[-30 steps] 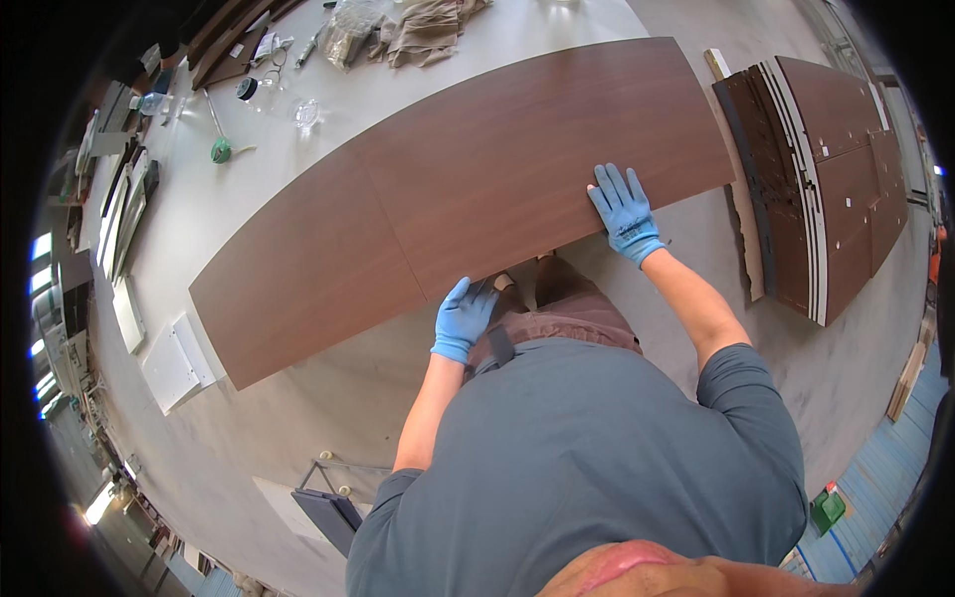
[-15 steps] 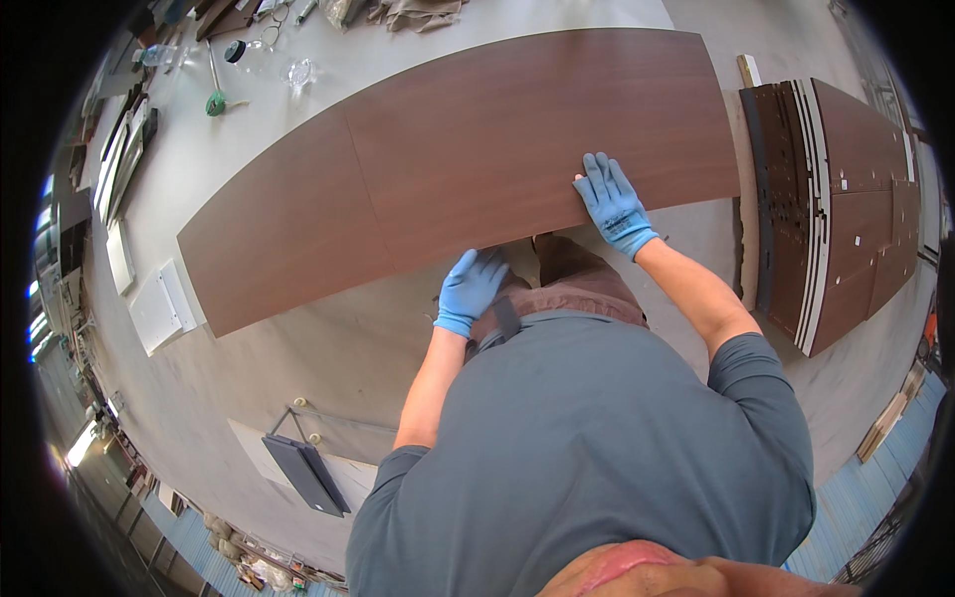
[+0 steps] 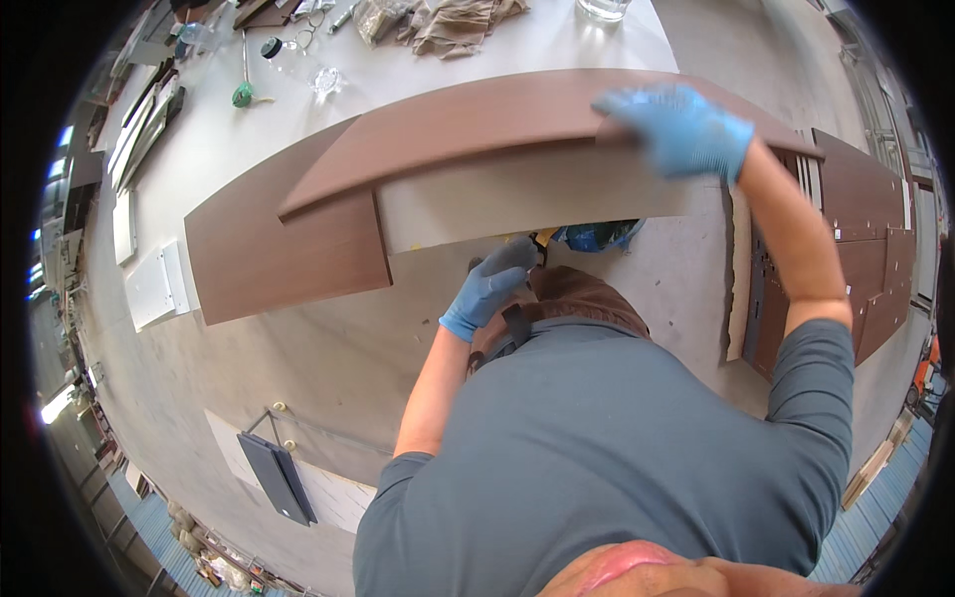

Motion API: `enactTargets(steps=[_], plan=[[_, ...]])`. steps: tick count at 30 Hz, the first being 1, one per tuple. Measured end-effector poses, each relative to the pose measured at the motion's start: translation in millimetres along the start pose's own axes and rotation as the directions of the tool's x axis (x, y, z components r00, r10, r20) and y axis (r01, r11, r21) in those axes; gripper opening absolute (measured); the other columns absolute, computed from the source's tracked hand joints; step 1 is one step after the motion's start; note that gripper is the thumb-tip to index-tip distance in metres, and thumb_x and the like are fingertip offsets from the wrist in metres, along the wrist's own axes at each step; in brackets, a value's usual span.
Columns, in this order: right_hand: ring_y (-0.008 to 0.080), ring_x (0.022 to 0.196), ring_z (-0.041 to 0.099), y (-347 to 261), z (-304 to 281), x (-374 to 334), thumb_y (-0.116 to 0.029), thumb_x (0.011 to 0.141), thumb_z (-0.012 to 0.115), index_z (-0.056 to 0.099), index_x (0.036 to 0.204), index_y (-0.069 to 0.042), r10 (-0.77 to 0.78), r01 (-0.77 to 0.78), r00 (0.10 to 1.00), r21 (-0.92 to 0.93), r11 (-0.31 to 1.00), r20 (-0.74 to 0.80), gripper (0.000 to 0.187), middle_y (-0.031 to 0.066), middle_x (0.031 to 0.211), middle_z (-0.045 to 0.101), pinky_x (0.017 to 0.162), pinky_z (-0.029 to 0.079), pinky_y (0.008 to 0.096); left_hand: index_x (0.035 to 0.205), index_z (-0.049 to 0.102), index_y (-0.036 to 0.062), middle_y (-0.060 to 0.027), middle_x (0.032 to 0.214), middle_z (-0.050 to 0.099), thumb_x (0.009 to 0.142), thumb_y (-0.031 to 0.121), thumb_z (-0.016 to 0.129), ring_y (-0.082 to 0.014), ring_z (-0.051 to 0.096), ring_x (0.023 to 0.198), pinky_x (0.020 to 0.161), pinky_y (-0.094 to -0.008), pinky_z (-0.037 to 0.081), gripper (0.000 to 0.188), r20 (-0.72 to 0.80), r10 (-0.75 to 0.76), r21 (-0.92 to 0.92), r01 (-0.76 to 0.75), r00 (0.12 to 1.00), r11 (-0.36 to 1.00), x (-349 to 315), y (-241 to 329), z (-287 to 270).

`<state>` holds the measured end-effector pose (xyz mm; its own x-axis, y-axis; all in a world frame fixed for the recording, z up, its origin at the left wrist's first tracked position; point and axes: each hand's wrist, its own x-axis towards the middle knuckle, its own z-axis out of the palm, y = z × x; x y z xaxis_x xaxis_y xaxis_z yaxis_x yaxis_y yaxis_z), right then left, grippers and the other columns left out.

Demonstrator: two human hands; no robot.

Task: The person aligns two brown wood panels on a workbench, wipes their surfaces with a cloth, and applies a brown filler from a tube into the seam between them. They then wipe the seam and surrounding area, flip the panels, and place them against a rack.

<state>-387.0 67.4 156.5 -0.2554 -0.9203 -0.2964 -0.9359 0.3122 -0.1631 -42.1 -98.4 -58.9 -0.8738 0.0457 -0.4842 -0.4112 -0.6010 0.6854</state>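
You have lifted the top board (image 3: 497,124) off the board (image 3: 279,249) under it, right hand (image 3: 681,124) clamped on its far edge, left hand (image 3: 492,289) gripping its near edge.

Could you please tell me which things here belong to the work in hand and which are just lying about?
In hand:
- upper brown wooden panel, tilted up
- lower brown wooden panel
- right hand, left hand, both in blue gloves

Lying about:
- crumpled beige cloth
- stacked brown panels
- white boards
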Motion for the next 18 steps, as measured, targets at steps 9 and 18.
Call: enactTargets(steps=[9,18], plan=[[0.0425,0.097,0.075,74,-81,77,-0.069,0.088,0.074,0.077,0.102,-0.004,0.062,-0.187,0.838,-0.179,0.966,-0.541,0.066,0.0225,0.101,0.077,0.084,0.059,0.0518,0.161,0.048,0.0010,-0.0156,0.156,0.059,0.105,0.023,0.067,-0.0304,0.055,0.145,0.119,-0.0442,0.045,0.063,-0.205,0.063,-0.143,-0.093,0.977,0.985,45,17,-8],[0.0371,0.073,0.069,60,-54,60,-0.079,0.087,0.069,0.069,0.084,-0.008,-0.174,-0.146,0.721,-0.392,0.908,-0.670,0.071,0.0172,0.074,0.066,0.069,0.055,0.0449,0.157,0.052,0.0025,-0.0182,0.150,0.062,0.109,0.026,0.062,-0.0347,0.060,0.139,0.116,-0.0469,0.049,0.054,-0.049,0.143,-0.319,-0.151,0.989,0.936,130,25,-27]])
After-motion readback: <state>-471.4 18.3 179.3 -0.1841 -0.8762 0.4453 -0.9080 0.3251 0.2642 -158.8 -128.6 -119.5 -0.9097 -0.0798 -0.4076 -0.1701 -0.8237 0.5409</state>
